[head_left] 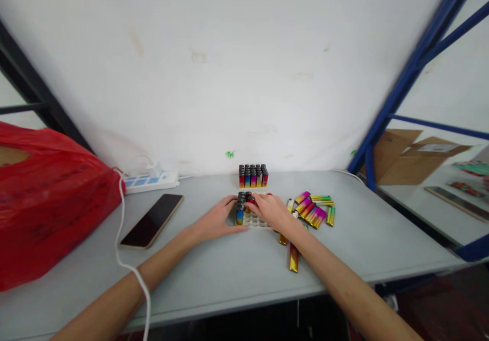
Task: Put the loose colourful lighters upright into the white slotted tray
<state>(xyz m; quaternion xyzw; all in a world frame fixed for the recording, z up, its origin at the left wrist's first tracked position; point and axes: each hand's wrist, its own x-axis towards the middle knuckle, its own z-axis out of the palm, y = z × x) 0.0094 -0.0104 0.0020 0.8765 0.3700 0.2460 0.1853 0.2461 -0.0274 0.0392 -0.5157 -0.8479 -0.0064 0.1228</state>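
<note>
White cable (147, 303) crosses the left forearm (168, 260) while the left hand (219, 220), fingers spread, steadies the pale tray (256, 220) on the table (214, 274) and the right hand (272, 211) seemingly pinches a lighter (250, 198) there, best kept upright

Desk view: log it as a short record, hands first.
Left hand: spread around the left end of a pale tray
Right hand: over the tray, at a lighter; grip unclear
In tray: standing lighters at left, bare slots in front
Behind tray: block of upright lighters near the wall
Right of tray: loose lighters lying in a scattered pile
Left of tray: phone, power strip, red bag, white cable
</note>
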